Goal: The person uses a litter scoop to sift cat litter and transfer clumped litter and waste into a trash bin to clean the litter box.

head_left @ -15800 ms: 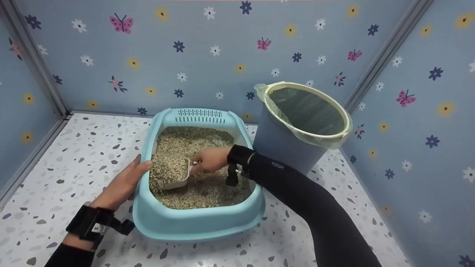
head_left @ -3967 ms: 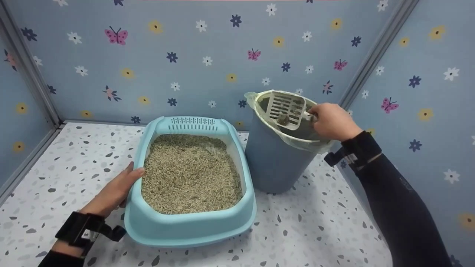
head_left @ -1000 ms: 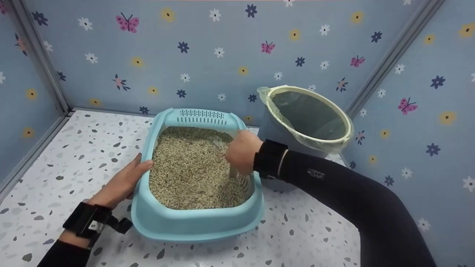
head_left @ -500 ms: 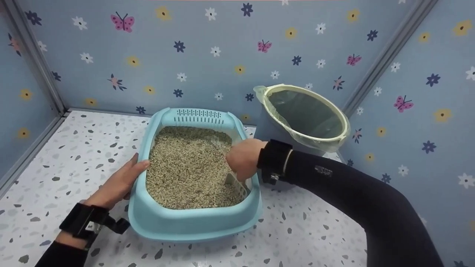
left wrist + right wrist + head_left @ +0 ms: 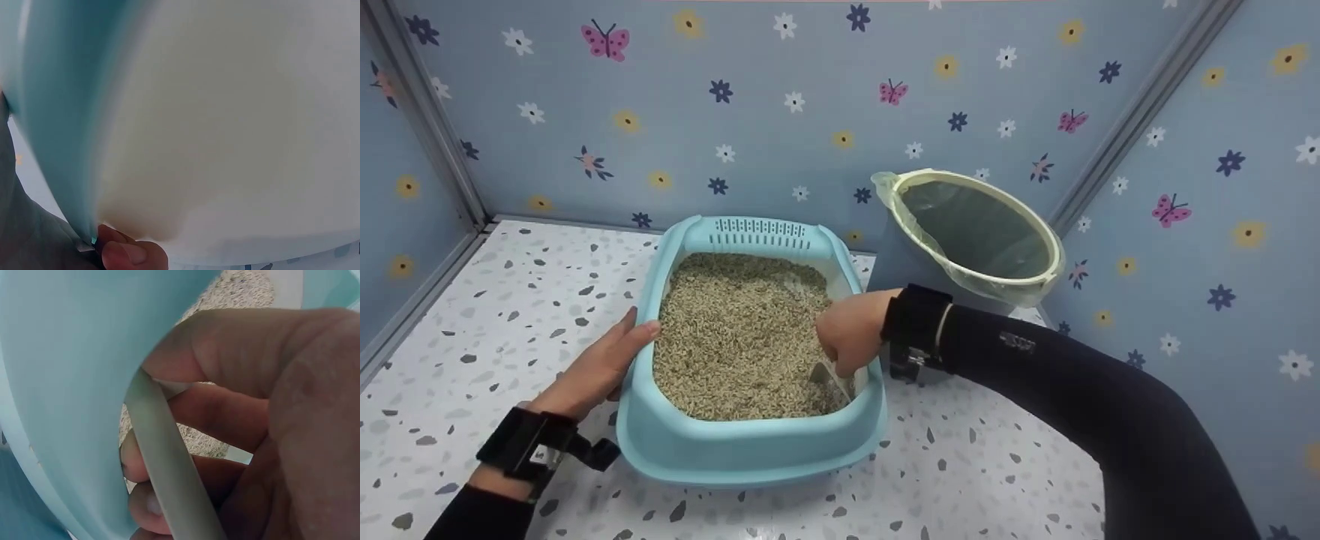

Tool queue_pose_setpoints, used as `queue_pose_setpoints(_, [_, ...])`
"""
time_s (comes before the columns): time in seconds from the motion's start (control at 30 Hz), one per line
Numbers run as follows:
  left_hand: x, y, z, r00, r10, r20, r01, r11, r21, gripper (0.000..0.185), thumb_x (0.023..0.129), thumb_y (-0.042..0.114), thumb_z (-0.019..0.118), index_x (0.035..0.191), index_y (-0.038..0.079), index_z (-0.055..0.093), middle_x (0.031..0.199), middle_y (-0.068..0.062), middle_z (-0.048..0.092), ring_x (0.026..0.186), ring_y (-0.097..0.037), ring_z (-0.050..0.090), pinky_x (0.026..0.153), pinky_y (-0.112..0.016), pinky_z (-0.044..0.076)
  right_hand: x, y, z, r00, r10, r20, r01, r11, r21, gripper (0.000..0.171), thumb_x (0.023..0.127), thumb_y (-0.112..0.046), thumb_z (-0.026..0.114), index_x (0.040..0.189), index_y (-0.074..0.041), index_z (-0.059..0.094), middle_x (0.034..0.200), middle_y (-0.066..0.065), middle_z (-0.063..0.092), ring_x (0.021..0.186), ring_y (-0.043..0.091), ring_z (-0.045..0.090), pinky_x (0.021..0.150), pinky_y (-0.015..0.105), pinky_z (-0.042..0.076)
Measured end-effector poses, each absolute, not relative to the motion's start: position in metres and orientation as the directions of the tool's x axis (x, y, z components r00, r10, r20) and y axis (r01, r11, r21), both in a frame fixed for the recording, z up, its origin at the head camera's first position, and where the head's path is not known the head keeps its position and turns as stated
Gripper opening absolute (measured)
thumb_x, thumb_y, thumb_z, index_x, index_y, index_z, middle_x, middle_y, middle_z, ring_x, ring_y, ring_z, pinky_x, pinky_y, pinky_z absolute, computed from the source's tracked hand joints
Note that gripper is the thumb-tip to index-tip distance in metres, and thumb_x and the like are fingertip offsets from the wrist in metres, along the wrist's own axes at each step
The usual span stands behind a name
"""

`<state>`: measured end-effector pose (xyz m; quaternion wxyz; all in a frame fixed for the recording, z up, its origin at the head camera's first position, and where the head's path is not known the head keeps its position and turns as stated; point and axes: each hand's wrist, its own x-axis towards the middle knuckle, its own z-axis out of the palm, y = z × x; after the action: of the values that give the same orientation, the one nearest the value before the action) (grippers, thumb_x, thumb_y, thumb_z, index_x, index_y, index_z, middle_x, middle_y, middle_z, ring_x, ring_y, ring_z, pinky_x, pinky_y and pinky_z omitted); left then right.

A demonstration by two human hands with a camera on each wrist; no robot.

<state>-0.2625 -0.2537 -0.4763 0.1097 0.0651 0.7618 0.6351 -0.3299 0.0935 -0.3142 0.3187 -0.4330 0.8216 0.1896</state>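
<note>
A light-blue litter box (image 5: 750, 442) filled with tan pellet litter (image 5: 735, 330) sits on the floor. My left hand (image 5: 596, 367) grips its left rim, thumb on top; in the left wrist view the fingertips (image 5: 138, 256) curl under the lip. At the front right inside corner, my right hand (image 5: 851, 326) holds a pale litter scoop (image 5: 823, 375), its blade partly sunk in the litter near the wall. The right wrist view shows fingers wrapped about the scoop's handle (image 5: 169, 455), close to the blue rim.
A blue-grey bin (image 5: 904, 255) with a cream rim and a translucent liner stands behind the box on the right, close to my right forearm. Flower-patterned walls (image 5: 780, 67) enclose the back and sides. Speckled flooring (image 5: 540, 300) surrounds the box.
Four seconds ago the scoop, bearing clumps, was over the bin; now it is in the litter at the box's right side. Over the last half second its blade has shifted slightly and sunk further.
</note>
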Motion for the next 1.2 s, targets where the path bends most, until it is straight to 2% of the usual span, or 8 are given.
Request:
queue_pose_setpoints(0.1, [-0.262, -0.255, -0.476, -0.969, 0.232, -0.089, -0.044, 0.193, 0.98, 0.086, 0.117, 0.059, 0.043, 0.18, 0.027, -0.007, 0.146, -0.037, 0.053, 0.104, -0.038, 0.075, 0.076, -0.048, 0.067, -0.328, 0.093, -0.316, -0.409, -0.584, -0.701, -0.831, 0.555, 0.023, 0.048, 0.096, -0.011, 0.069, 0.06, -0.021, 0.04, 0.058, -0.009, 0.026, 0.054, 0.009, 0.02, 0.056, 0.028, 0.024])
queue_pose_setpoints(0.2, [-0.263, -0.255, -0.477, -0.97, 0.224, -0.093, -0.046, 0.207, 0.977, 0.086, 0.117, 0.059, 0.043, 0.18, 0.026, -0.005, 0.127, -0.033, 0.061, 0.094, -0.035, 0.077, 0.069, -0.046, 0.066, -0.326, 0.091, -0.32, -0.401, -0.587, -0.703, -0.829, 0.559, 0.007, 0.051, 0.1, -0.014, 0.068, 0.06, -0.021, 0.039, 0.058, -0.009, 0.026, 0.054, 0.01, 0.019, 0.057, 0.029, 0.024])
queue_pose_setpoints(0.33, [-0.263, -0.255, -0.477, -0.971, 0.215, -0.107, -0.056, 0.23, 0.972, 0.088, 0.116, 0.062, 0.042, 0.18, 0.025, -0.006, 0.115, -0.027, 0.065, 0.086, -0.031, 0.075, 0.064, -0.041, 0.064, -0.323, 0.085, -0.326, -0.381, -0.611, -0.694, -0.839, 0.543, -0.017, 0.053, 0.104, -0.018, 0.067, 0.061, -0.02, 0.038, 0.059, -0.008, 0.024, 0.055, 0.01, 0.019, 0.058, 0.029, 0.023])
queue_pose_setpoints(0.63, [-0.264, -0.255, -0.476, -0.97, 0.219, -0.107, -0.056, 0.229, 0.972, 0.09, 0.116, 0.062, 0.042, 0.18, 0.022, -0.008, 0.125, -0.03, 0.064, 0.091, -0.032, 0.076, 0.069, -0.044, 0.066, -0.322, 0.078, -0.35, -0.366, -0.662, -0.654, -0.8, 0.583, -0.143, 0.058, 0.11, -0.027, 0.069, 0.06, -0.021, 0.04, 0.058, -0.009, 0.026, 0.053, 0.01, 0.02, 0.057, 0.029, 0.024])
queue_pose_setpoints(0.77, [-0.263, -0.253, -0.475, -0.968, 0.229, -0.099, -0.05, 0.212, 0.976, 0.089, 0.116, 0.061, 0.043, 0.18, 0.024, -0.007, 0.115, -0.027, 0.066, 0.084, -0.031, 0.076, 0.061, -0.041, 0.063, -0.319, 0.07, -0.357, -0.345, -0.667, -0.66, -0.786, 0.59, -0.185, 0.055, 0.113, -0.028, 0.064, 0.063, -0.021, 0.042, 0.059, -0.01, 0.031, 0.053, 0.009, 0.025, 0.057, 0.028, 0.027])
queue_pose_setpoints(0.87, [-0.262, -0.253, -0.475, -0.97, 0.222, -0.104, -0.054, 0.219, 0.974, 0.089, 0.116, 0.061, 0.043, 0.18, 0.024, -0.007, 0.109, -0.025, 0.066, 0.078, -0.029, 0.074, 0.057, -0.037, 0.06, -0.317, 0.063, -0.358, -0.333, -0.632, -0.7, -0.789, 0.593, -0.16, 0.055, 0.115, -0.032, 0.063, 0.065, -0.021, 0.043, 0.06, -0.01, 0.033, 0.053, 0.009, 0.029, 0.057, 0.029, 0.03])
queue_pose_setpoints(1.03, [-0.263, -0.252, -0.476, -0.969, 0.219, -0.114, -0.064, 0.222, 0.973, 0.092, 0.115, 0.062, 0.043, 0.179, 0.024, -0.01, 0.113, -0.026, 0.062, 0.079, -0.027, 0.071, 0.059, -0.035, 0.057, -0.313, 0.056, -0.356, -0.324, -0.525, -0.787, -0.797, 0.599, -0.071, 0.056, 0.118, -0.037, 0.056, 0.067, -0.02, 0.044, 0.062, -0.006, 0.033, 0.055, 0.013, 0.029, 0.06, 0.032, 0.031])
queue_pose_setpoints(1.2, [-0.263, -0.252, -0.475, -0.97, 0.215, -0.115, -0.064, 0.229, 0.971, 0.092, 0.115, 0.063, 0.043, 0.179, 0.024, -0.009, 0.117, -0.027, 0.064, 0.083, -0.028, 0.073, 0.062, -0.038, 0.061, -0.309, 0.055, -0.355, -0.321, -0.478, -0.818, -0.804, 0.594, -0.031, 0.053, 0.118, -0.036, 0.057, 0.069, -0.02, 0.045, 0.065, -0.005, 0.037, 0.057, 0.013, 0.033, 0.061, 0.031, 0.033])
